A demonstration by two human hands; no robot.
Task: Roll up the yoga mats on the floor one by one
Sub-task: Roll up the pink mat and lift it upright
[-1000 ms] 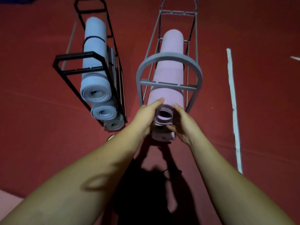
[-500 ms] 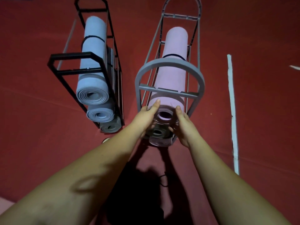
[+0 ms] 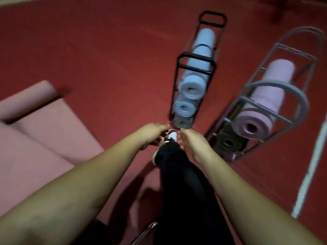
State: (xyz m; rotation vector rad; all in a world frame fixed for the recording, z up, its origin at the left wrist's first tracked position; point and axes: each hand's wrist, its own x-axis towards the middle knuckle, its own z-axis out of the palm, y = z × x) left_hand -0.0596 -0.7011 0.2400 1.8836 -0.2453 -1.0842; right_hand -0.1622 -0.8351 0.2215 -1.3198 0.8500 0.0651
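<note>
I stand on red floor (image 3: 106, 50). A pink mat (image 3: 39, 131) lies part-rolled at my left; black rack (image 3: 194, 68) and grey rack (image 3: 276, 106) stand far right.

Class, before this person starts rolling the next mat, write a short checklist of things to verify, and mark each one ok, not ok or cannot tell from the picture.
1. Both hands free: left hand and right hand hold nothing, fingers relaxed. Ok.
2. A mat left to roll: the pink mat lies on the floor, its far end partly curled. Ok.
3. Hands on that mat: neither touches it. Not ok.
4. Last mat stowed: the purple mat sits in the grey rack. Ok.
5. Room for another roll: the black rack holds three rolls; spare space in either rack cannot tell.
</note>
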